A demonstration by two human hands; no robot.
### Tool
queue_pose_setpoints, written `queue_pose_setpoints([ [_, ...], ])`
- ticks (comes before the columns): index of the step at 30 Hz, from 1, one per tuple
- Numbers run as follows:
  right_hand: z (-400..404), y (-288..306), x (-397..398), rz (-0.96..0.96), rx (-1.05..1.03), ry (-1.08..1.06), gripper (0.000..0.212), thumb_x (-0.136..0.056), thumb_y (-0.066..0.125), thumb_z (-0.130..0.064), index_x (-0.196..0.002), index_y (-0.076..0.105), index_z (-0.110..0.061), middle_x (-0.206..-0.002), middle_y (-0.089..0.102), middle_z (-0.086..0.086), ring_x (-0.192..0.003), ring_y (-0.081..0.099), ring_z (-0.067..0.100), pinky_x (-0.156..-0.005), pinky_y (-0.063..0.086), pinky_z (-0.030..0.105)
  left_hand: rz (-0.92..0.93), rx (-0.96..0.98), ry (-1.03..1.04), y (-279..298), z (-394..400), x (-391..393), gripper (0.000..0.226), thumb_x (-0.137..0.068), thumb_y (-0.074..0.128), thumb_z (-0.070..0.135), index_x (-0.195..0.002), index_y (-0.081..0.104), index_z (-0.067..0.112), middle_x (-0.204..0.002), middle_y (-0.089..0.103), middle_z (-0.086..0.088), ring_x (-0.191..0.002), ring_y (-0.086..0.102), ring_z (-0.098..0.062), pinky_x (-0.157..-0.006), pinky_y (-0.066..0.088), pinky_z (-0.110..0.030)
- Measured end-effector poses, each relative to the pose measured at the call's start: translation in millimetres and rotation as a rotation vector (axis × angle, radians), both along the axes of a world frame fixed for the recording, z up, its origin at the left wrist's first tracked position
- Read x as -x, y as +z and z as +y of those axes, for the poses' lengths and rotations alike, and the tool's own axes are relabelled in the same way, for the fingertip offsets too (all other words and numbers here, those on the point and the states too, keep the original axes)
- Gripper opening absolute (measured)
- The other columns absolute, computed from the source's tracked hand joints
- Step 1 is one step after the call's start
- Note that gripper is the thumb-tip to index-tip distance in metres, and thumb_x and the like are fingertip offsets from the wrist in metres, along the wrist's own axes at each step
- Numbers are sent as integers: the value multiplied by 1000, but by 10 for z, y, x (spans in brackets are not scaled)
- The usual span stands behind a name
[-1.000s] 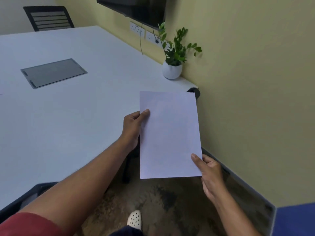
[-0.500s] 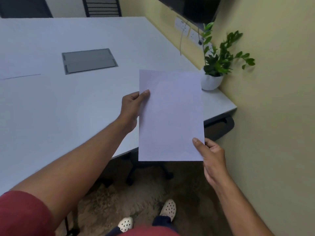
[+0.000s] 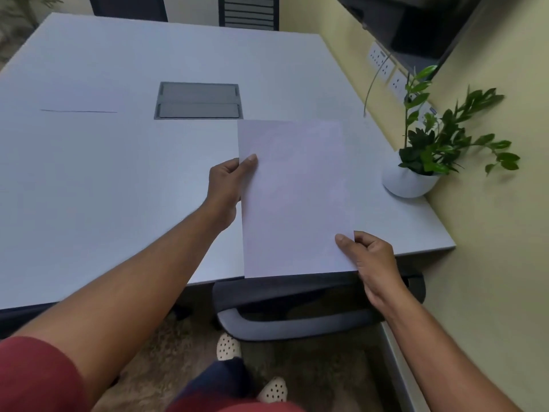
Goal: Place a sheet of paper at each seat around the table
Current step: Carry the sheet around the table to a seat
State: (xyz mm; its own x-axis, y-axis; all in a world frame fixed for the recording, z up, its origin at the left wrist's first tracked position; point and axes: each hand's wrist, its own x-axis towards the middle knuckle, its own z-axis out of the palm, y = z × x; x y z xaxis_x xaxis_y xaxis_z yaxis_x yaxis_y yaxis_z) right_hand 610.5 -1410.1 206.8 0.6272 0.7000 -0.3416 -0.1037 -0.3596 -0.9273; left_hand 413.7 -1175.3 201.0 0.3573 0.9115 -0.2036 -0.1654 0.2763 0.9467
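Paper sheet point(image 3: 294, 197), plain rectangular, pinched by left hand point(image 3: 225, 191) and right hand point(image 3: 371, 260) above smooth white table point(image 3: 118, 179), beside round white plant pot point(image 3: 408, 184).

A potted plant point(image 3: 427, 156) stands by the yellow wall point(image 3: 490, 233), near wall sockets point(image 3: 386, 66).

We see bare table point(image 3: 89, 179) from nine to eleven o'clock of the held sheet point(image 3: 294, 197), broken only by a flush grey hatch point(image 3: 198, 101) at eleven. At two o'clock a potted plant point(image 3: 416, 173) crowds the wall. A chair point(image 3: 297, 310) sits tucked under the near edge, perhaps blocking low reaches.
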Motion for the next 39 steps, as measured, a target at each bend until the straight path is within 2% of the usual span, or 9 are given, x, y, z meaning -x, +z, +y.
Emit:
queue_pose_setpoints([
  [4, 207, -106, -102, -33, 41, 36, 12, -97, 77, -16, -86, 72, -20, -77, 77, -13, -78, 72, -1, -67, 53, 8, 10, 6, -4, -58, 182, -78, 37, -101, 76, 35, -105, 77, -1, -98, 78, -5, -80, 71, -20, -63, 54, -26],
  [10, 624, -479, -334, -6, 226, 64, 16, -97, 78, -23, -108, 79, -10, -104, 84, 5, -102, 78, 27, -84, 66, 40, 44, 76, -61, -407, 630, -240, 36, -101, 76, 36, -117, 80, 3, -120, 81, -14, -100, 78, -27, -91, 63, -44],
  [14, 972, -782, -501, -24, 301, 78, 32, -92, 84, -30, -117, 77, -10, -113, 81, 6, -107, 77, 29, -99, 63, 53, 73, 191, -49, -727, 907, -275, 32, -99, 79, 38, -108, 77, 8, -110, 80, -6, -93, 76, -24, -77, 62, -35],
  [23, 1525, -1337, -699, -38, 394, 163, 10, -96, 80, -21, -100, 76, -14, -106, 80, 7, -94, 75, 24, -86, 64, 43, 395, 303, -262, -1475, 953, -81, 29, -95, 79, 10, -124, 76, 8, -115, 82, -6, -102, 80, -23, -79, 62, -32],
  [26, 1657, -1612, -831, -71, 438, 192, 18, -94, 82, -23, -106, 77, -10, -109, 80, 11, -94, 75, 24, -76, 62, 36, 445, 286, -272, -1693, 896, -126, 37, -92, 77, -2, -127, 75, 10, -92, 77, -2, -87, 77, -17, -79, 65, -31],
  [28, 1711, -1780, -933, -75, 463, 218, 18, -93, 83, -23, -103, 76, -9, -110, 79, 14, -87, 72, 22, -74, 60, 35, 472, 252, -237, -1877, 866, -175, 40, -91, 78, -7, -127, 75, 10, -75, 57, -1, -79, 67, -18, -84, 63, -36],
  [31, 1748, -2003, -1085, -94, 505, 279, 26, -90, 86, -27, -103, 74, -8, -110, 75, 10, -85, 69, 22, -70, 58, 33, 549, 172, -166, -2089, 818, -250, 52, -86, 85, -3, -134, 72, 15, -79, 56, -3, -79, 65, -19, -78, 59, -34],
  [35, 1768, -2189, -1216, -175, 569, 401, 28, -90, 86, -25, -76, 65, -11, -79, 65, 3, -63, 60, 21, -74, 57, 37, 674, 77, -81, -2273, 769, -343, 67, -82, 91, 7, -141, 65, 20, -94, 70, -9, -81, 68, -18, -67, 58, -28],
  [39, 1797, -2292, -1258, -352, 602, 515, 35, -88, 86, -30, -71, 62, -11, -72, 63, 4, -66, 58, 20, -71, 48, 31, 721, 24, -68, -2348, 803, -396, 72, -78, 95, 9, -143, 64, 19, -97, 75, -14, -73, 69, -16, -59, 55, -16],
])
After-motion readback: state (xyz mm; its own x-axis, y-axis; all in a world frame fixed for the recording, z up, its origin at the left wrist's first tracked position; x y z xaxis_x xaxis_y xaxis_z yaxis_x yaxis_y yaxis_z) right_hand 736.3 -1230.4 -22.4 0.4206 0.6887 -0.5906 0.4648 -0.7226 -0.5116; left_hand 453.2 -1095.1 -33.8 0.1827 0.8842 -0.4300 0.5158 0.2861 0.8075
